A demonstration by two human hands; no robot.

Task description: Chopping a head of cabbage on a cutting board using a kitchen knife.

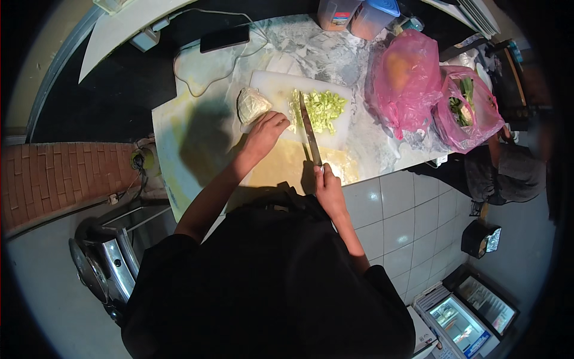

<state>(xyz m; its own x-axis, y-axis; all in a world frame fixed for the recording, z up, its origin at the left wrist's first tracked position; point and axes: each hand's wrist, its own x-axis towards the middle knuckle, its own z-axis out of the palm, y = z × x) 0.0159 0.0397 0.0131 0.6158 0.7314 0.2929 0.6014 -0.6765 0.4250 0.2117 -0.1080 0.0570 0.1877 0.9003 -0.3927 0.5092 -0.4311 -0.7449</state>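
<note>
A white cutting board lies on the marbled counter. Chopped pale green cabbage is spread over its right half. The cut head of cabbage rests at the board's left edge. My left hand is just below and right of that head, fingers curled over the board; whether the fingertips touch or pinch anything is hidden. In my right hand is the handle of a long kitchen knife, its blade pointing away from me across the left part of the chopped cabbage.
Two pink plastic bags stand to the right, the outer one with leafy vegetables. Plastic containers are at the back. A dark phone and a white cable lie back left. Another person is at the far right.
</note>
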